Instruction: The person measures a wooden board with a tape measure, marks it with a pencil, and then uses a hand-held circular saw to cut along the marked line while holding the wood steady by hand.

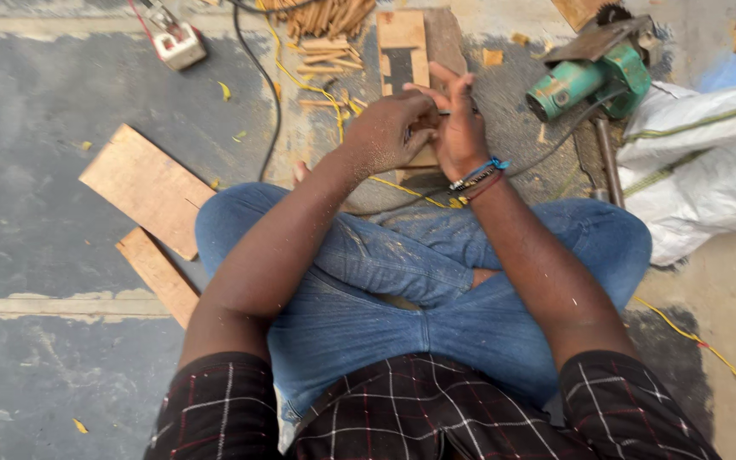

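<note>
Down on the grey concrete floor (36,196) you sit cross-legged in blue jeans (411,281), and both hands meet just past your knees. Your left hand (389,129) is curled, knuckles up and dusted with sawdust, fingers pressed together around something I cannot make out. Your right hand (460,128) touches it, fingers (446,77) stretched forward and slightly spread, beaded bracelets (475,179) on the wrist. Whatever sits between the two hands is hidden; I cannot tell whether you are pinching it.

Right under your hands lies a flat wooden board (402,43) with a dark rectangular mark (399,68) on its face. Beyond it, a heap of short wooden sticks (330,19) at the top edge, a few more scattered nearby. A yellow cord (308,85) snakes past them towards your knees, a black cable (273,102) beside it.

Off to your right, a green power saw (594,77) rests on the floor, and next to it a white woven sack (700,162), bulky and creased, with thin green stripes. To your left, two plain wooden planks (151,192) lie angled, touching each other. A small white box with a red wire (179,43) sits top left
</note>
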